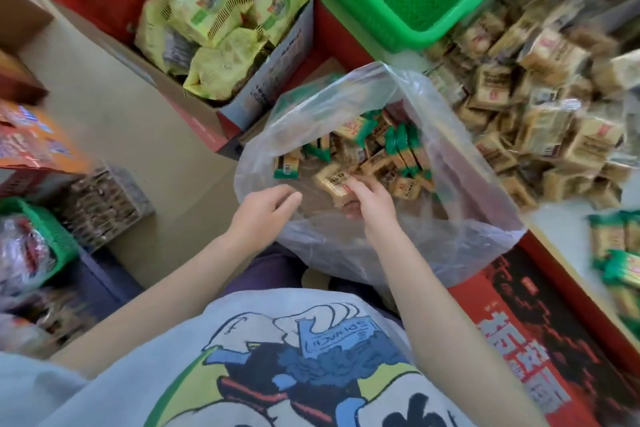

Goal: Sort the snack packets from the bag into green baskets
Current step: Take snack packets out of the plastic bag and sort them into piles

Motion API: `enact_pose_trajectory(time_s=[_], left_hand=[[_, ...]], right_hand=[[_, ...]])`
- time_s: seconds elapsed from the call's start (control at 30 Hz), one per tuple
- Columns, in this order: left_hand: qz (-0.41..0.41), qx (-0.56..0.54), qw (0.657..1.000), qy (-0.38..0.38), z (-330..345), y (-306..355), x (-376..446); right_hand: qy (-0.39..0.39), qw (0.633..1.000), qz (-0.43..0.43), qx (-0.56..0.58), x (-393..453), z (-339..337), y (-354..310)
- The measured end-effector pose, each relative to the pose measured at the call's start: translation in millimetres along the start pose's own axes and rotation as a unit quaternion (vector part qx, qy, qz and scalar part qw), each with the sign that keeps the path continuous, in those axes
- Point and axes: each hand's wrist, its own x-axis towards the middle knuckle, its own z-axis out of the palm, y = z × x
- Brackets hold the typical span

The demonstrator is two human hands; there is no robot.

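I take the clear plastic bag as my landmark; it gapes open in front of the person's lap. My right hand is inside its mouth, fingers curled round a tan snack packet that lies at the near edge of the heap in the bag. My left hand sits at the bag's near left rim, fingers loosely bent toward the plastic; whether it actually pinches the film I cannot tell. Deeper in the bag lie more packets, some tan, some with green ends.

Beyond the bag, at its far right, a green basket stands tilted. Directly right of the bag a big pile of tan packets spreads over a white surface, and nearer, still right of the bag, a few green-edged packets lie by themselves. Far left of the bag, a cardboard box holds yellow-green pouches. Well to the left of the bag, low in view, a second green basket holds shiny wrapped goods, blurred.
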Motion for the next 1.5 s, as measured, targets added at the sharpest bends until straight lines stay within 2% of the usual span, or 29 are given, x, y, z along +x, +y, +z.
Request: enact_pose_trajectory(time_s=[0.1, 0.17, 0.23, 0.37, 0.5, 0.63, 0.7, 0.77, 0.8, 0.9, 1.03, 1.13, 1.23, 1.3, 1.37, 1.43, 1.5], left_hand=[[-0.038, -0.179, 0.983, 0.002, 13, 45, 5], [-0.056, -0.28, 0.958, -0.037, 21, 85, 9], [-0.054, -0.334, 0.937, -0.081, 32, 120, 13], [-0.026, -0.359, 0.927, -0.109, 55, 182, 17], [0.0, -0.31, 0.942, -0.127, 89, 236, 26], [0.002, -0.307, 0.943, -0.127, 122, 283, 44], [0.022, -0.24, 0.965, -0.107, 134, 297, 61], [0.078, -0.06, 0.992, -0.085, 141, 296, 82], [0.093, 0.014, 0.992, -0.086, 144, 293, 92], [0.091, 0.114, 0.982, -0.124, 151, 281, 107], [0.106, 0.145, 0.972, -0.149, 155, 267, 113], [0.129, 0.132, 0.971, -0.15, 151, 262, 110], [0.209, 0.084, 0.972, -0.067, 137, 251, 89], [0.235, 0.06, 0.97, 0.005, 124, 228, 70], [0.193, 0.079, 0.978, 0.023, 112, 189, 55], [0.097, 0.125, 0.987, -0.009, 105, 138, 49], [0.002, 0.183, 0.981, -0.066, 102, 90, 49]], right_hand=[[-0.037, 0.999, -0.033, 0.023, -36, -36, -16], [-0.058, 0.995, -0.081, 0.032, -55, -59, -25], [-0.054, 0.988, -0.142, 0.011, -68, -84, -33], [0.019, 0.961, -0.242, -0.13, -88, -138, -44], [0.074, 0.934, -0.252, -0.242, -95, -192, -52], [0.179, 0.921, -0.22, -0.268, -82, -244, -65], [0.232, 0.92, -0.217, -0.229, -69, -267, -78], [0.267, 0.922, -0.235, -0.155, -56, -282, -98], [0.282, 0.918, -0.244, -0.132, -49, -286, -110], [0.285, 0.92, -0.248, -0.101, -23, -292, -144], [0.248, 0.938, -0.199, -0.137, 1, -294, -154], [0.271, 0.929, -0.216, -0.127, -13, -287, -144], [0.283, 0.917, -0.269, -0.085, -43, -262, -118], [0.223, 0.931, -0.276, -0.083, -57, -232, -93], [0.123, 0.959, -0.226, -0.116, -56, -198, -63], [0.04, 0.976, -0.145, -0.158, -41, -168, -32], [0.017, 0.98, -0.076, -0.186, -18, -144, -4]])
